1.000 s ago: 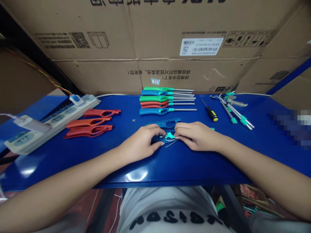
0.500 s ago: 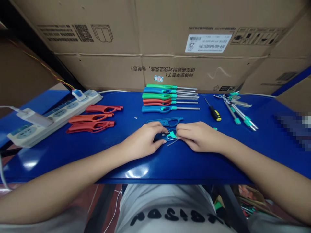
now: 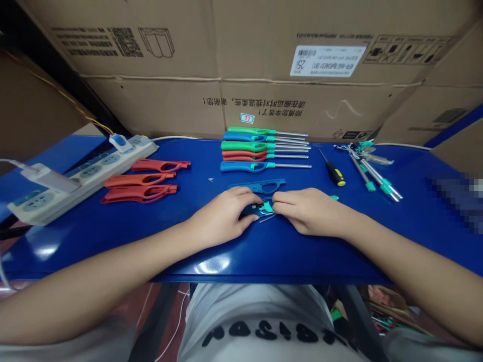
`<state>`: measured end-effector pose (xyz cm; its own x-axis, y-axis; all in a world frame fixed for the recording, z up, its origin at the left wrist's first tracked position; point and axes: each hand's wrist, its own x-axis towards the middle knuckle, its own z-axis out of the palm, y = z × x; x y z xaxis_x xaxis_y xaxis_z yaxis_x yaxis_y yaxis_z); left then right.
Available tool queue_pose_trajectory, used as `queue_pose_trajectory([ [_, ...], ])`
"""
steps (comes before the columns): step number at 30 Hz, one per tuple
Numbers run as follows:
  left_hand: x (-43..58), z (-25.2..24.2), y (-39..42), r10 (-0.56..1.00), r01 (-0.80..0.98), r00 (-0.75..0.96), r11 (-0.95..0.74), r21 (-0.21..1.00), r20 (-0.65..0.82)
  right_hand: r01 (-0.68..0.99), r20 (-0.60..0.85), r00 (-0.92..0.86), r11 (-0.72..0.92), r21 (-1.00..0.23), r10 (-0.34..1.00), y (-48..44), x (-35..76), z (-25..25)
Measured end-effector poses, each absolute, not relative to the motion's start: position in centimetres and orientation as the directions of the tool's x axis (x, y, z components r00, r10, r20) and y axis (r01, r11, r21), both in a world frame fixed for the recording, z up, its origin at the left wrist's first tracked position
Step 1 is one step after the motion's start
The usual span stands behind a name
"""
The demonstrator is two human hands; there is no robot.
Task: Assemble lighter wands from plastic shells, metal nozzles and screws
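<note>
My left hand (image 3: 228,213) is closed by thumb and fingers around a blue lighter shell half, largely hidden beneath it. Inside that shell a green trigger (image 3: 267,207) shows, with a small black part and a white wire close by. From the other side my right hand (image 3: 307,211) pinches at the trigger end; its fingertips hide what they grip. A thin grey tube (image 3: 267,219) sticks out below the trigger. Just beyond both hands lies another blue shell half (image 3: 258,187), flat on the table.
Several assembled lighters (image 3: 245,166) lie in a row at the back. Red and orange shells (image 3: 145,193) sit left, beside a white power strip (image 3: 49,201). A screwdriver (image 3: 335,174) and metal lighter tubes (image 3: 377,178) lie right. Tiny screws (image 3: 211,179) rest left of centre. A cardboard box (image 3: 181,105) stands behind.
The view has shifted slightly. Both hands stay at the trigger, the right fingertips a touch closer to it.
</note>
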<state>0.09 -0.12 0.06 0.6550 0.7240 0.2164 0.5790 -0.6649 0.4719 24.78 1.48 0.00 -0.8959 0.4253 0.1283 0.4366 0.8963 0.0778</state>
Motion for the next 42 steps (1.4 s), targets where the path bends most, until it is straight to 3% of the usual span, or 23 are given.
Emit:
queue_pose_trajectory([
  [13, 0.1, -0.4, -0.9, 0.667, 0.62, 0.712, -0.744, 0.248, 0.22, 0.48, 0.108, -0.875, 0.874, 0.073, 0.472, 1.3, 24.4, 0.2],
  [21, 0.6, -0.4, -1.7, 0.686, 0.676, 0.693, -0.725, 0.131, 0.221, 0.546, 0.127, -0.813, 0.82, -0.174, 0.568, 2.1, 25.0, 0.1],
  [25, 0.6, -0.2, -1.5, 0.702, 0.688, 0.68, -0.711, 0.145, 0.213, 0.543, 0.129, -0.8, 0.799, -0.257, 0.585, 2.3, 25.1, 0.0],
  [32, 0.6, -0.1, -1.6, 0.691, 0.68, 0.697, -0.722, 0.13, 0.192, 0.541, 0.137, -0.798, 0.798, -0.267, 0.587, 2.3, 25.0, -0.2],
  [37, 0.2, -0.5, -1.4, 0.693, 0.669, 0.689, -0.721, 0.182, 0.212, 0.535, 0.162, -0.783, 0.782, -0.319, 0.601, 2.4, 25.3, 0.1],
  [40, -0.1, -0.7, -0.9, 0.685, 0.643, 0.687, -0.728, 0.238, 0.241, 0.555, 0.247, -0.75, 0.787, -0.27, 0.613, 2.8, 26.6, 1.3],
  [42, -0.3, -0.7, -0.7, 0.678, 0.627, 0.689, -0.735, 0.258, 0.254, 0.662, 0.315, -0.665, 0.73, -0.173, 0.678, 3.3, 28.2, 2.6],
])
